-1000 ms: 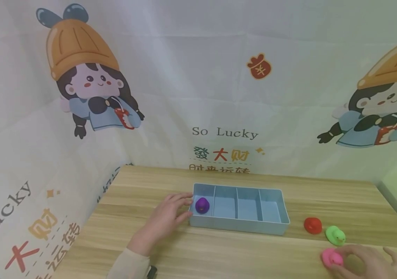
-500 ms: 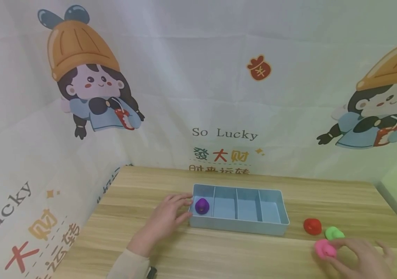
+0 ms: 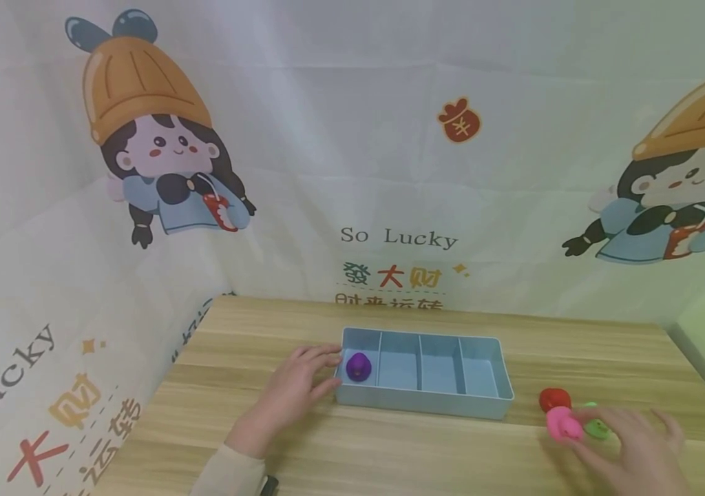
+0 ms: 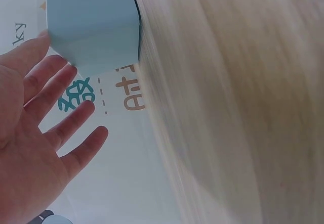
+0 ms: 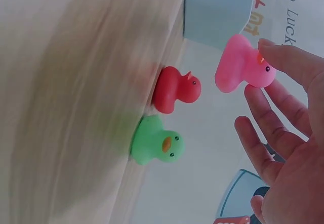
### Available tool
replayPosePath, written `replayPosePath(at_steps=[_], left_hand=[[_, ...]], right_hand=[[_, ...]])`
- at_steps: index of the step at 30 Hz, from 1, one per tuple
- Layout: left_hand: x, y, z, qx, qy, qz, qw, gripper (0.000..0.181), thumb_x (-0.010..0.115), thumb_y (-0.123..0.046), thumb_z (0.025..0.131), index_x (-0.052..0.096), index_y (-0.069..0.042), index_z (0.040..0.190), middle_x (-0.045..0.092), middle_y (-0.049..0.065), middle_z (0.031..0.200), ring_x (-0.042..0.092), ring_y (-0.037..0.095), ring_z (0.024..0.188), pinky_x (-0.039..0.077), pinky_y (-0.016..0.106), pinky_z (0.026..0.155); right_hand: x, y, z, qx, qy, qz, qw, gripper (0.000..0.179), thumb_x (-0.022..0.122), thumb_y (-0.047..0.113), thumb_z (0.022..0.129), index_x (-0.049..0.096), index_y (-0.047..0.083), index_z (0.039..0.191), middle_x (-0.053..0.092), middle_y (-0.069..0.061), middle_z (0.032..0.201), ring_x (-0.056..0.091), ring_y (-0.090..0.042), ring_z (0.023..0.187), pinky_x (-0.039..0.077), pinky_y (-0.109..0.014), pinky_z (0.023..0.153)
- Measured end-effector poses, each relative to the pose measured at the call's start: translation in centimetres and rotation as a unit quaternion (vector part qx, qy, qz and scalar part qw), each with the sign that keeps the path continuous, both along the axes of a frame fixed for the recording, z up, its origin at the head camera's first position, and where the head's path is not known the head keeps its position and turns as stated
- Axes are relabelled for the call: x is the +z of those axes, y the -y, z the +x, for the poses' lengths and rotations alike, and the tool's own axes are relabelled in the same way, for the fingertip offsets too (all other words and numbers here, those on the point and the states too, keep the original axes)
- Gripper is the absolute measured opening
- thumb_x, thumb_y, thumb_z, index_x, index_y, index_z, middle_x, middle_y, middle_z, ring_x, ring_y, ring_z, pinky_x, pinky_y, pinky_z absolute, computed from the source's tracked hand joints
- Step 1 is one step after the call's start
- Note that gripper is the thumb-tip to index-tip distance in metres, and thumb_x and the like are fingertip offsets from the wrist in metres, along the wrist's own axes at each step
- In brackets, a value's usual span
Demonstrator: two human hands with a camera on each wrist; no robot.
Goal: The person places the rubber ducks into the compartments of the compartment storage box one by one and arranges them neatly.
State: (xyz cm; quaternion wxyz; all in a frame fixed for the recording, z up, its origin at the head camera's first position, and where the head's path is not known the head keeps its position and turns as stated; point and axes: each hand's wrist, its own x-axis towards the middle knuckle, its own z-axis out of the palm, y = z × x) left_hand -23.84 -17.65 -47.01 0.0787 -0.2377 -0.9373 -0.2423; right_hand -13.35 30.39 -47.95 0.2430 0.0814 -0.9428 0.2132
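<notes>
My right hand (image 3: 634, 441) pinches a pink rubber duck (image 5: 243, 64) between thumb and fingers, held up above the table. Behind it a red rubber duck (image 5: 175, 89) and a green rubber duck (image 5: 156, 140) sit on the table; in the head view the pink duck and the hand partly cover them. My left hand (image 3: 298, 380) rests its fingertips at the left end of a light blue four-part box (image 3: 421, 401), fingers spread and relaxed. A purple rubber duck (image 3: 359, 367) lies in the box's leftmost compartment. The other compartments hold nothing.
The wooden table (image 3: 427, 455) runs back to a white printed cloth (image 3: 303, 138) hanging as a wall behind it. More of that cloth stands on the left and right sides. The red duck sits a little right of the box.
My right hand has lifted the pink duck off the table and carried it left and away from me, toward the red duck. The left hand and the box have stayed in place.
</notes>
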Motion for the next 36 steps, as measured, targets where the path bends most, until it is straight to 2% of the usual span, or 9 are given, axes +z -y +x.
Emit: replayPosePath(at_steps=[4,9,17,24,28,33,36], left_hand=[[0.0,0.0,0.0,0.000,-0.001,0.001,1.0000,0.043,0.073,-0.027,0.095,0.067,-0.008,0.133,0.060,0.005,0.149,0.053,0.032,0.137,0.043,0.056,0.118],[0.1,-0.1,0.0,0.000,-0.001,0.004,1.0000,0.041,0.074,-0.026,0.095,0.068,-0.008,0.132,0.061,0.005,0.148,0.053,0.032,0.137,0.044,0.056,0.116],[0.2,-0.1,0.0,-0.001,0.000,0.007,1.0000,0.042,0.074,-0.025,0.095,0.068,-0.007,0.132,0.061,0.006,0.148,0.053,0.033,0.137,0.044,0.056,0.117],[0.0,0.1,-0.1,-0.002,-0.004,0.004,1.0000,0.042,0.075,-0.026,0.095,0.068,-0.007,0.131,0.061,0.007,0.148,0.054,0.033,0.136,0.043,0.055,0.118],[-0.2,0.1,-0.2,-0.001,-0.001,-0.001,1.0000,0.043,0.074,-0.027,0.095,0.067,-0.008,0.133,0.060,0.006,0.149,0.053,0.032,0.137,0.043,0.055,0.118],[-0.3,0.1,-0.2,-0.002,-0.005,-0.002,1.0000,0.042,0.074,-0.027,0.095,0.067,-0.008,0.132,0.060,0.006,0.149,0.054,0.032,0.137,0.043,0.055,0.118],[-0.3,0.1,-0.2,-0.004,-0.009,0.000,1.0000,0.041,0.074,-0.026,0.095,0.068,-0.008,0.131,0.061,0.006,0.148,0.054,0.032,0.136,0.043,0.055,0.118]], right_hand=[[0.7,0.4,-0.3,-0.005,0.024,0.002,0.9997,0.037,0.094,0.029,0.071,0.074,0.019,0.100,0.078,-0.009,0.101,0.060,-0.039,0.102,-0.001,-0.074,0.121],[1.1,0.7,-0.8,0.012,-0.007,-0.005,0.9999,0.040,0.095,0.019,0.066,0.074,0.018,0.099,0.077,-0.009,0.101,0.059,-0.032,0.098,0.004,-0.074,0.120],[1.6,1.2,-1.4,0.027,-0.031,-0.005,0.9992,0.043,0.095,0.015,0.064,0.074,0.014,0.101,0.077,-0.013,0.101,0.061,-0.042,0.097,0.008,-0.076,0.116],[2.0,1.7,-1.9,0.034,-0.042,-0.011,0.9985,0.045,0.096,0.021,0.066,0.075,0.017,0.105,0.077,-0.011,0.100,0.060,-0.035,0.098,0.012,-0.071,0.115],[2.4,2.2,-2.2,0.037,-0.043,-0.004,0.9984,0.045,0.096,0.020,0.064,0.075,0.016,0.104,0.077,-0.009,0.099,0.060,-0.039,0.100,0.015,-0.071,0.112],[2.6,3.1,-2.6,0.048,-0.057,-0.002,0.9972,0.046,0.096,0.018,0.062,0.074,0.017,0.102,0.077,-0.008,0.098,0.061,-0.039,0.099,0.019,-0.066,0.111],[2.8,3.7,-2.9,0.054,-0.050,-0.009,0.9972,0.046,0.097,0.019,0.063,0.075,0.016,0.103,0.078,-0.009,0.100,0.061,-0.038,0.100,0.019,-0.067,0.111]])
